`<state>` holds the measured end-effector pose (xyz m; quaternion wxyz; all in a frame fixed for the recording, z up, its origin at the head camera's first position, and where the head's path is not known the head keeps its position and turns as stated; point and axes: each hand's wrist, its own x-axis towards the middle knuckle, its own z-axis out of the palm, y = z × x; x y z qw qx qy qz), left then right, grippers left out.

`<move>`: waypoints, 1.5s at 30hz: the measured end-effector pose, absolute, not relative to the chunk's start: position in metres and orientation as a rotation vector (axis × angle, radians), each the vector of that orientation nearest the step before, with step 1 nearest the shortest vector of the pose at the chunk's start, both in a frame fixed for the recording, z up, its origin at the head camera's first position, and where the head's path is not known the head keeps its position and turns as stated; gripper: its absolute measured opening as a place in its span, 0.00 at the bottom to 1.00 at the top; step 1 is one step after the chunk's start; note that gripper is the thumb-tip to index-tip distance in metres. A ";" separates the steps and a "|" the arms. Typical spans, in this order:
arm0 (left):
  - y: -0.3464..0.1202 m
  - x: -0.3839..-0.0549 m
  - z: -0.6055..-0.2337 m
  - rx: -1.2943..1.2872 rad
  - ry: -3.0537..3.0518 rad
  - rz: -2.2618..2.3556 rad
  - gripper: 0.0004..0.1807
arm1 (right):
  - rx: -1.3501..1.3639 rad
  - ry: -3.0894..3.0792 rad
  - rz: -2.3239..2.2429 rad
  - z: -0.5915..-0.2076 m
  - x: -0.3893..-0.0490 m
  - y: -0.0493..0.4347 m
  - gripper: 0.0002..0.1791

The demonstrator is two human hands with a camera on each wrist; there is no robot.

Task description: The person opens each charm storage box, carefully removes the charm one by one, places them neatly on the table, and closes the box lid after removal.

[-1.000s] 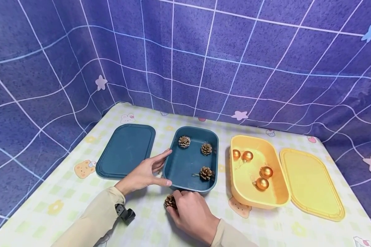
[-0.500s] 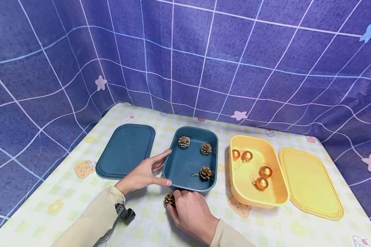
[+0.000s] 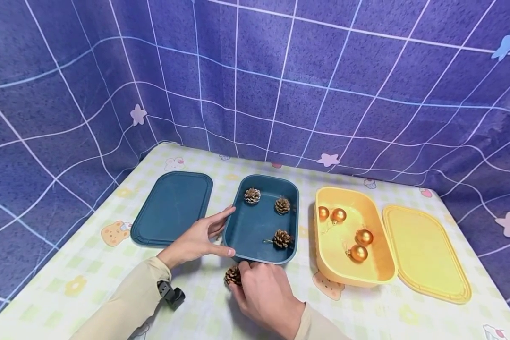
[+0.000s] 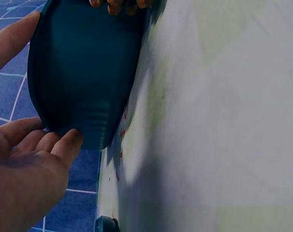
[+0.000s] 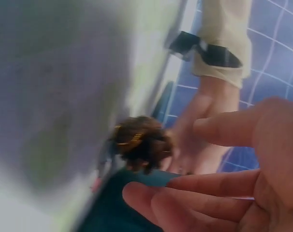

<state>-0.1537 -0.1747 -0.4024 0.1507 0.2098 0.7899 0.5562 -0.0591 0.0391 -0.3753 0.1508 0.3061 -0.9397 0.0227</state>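
My left hand rests at the near left corner of a teal box. Its thumb and fingers are spread along the outside wall, as the left wrist view also shows. Three pine cones lie inside this box, one with a gold hanging loop. Just outside the front wall, my right hand is beside another pine cone. In the right wrist view, this pine cone sits beyond the fingertips, with a gap between thumb and fingers. Part of it is hidden by the hand in the head view.
A teal lid lies to the left of the teal box. On the right stand a yellow box with several gold baubles and, beside it, a yellow lid. A purple grid-patterned curtain hangs behind the table.
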 end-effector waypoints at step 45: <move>-0.173 -0.152 -0.402 0.594 2.257 1.610 0.57 | 1.115 -2.790 0.895 -0.294 -0.158 0.057 0.14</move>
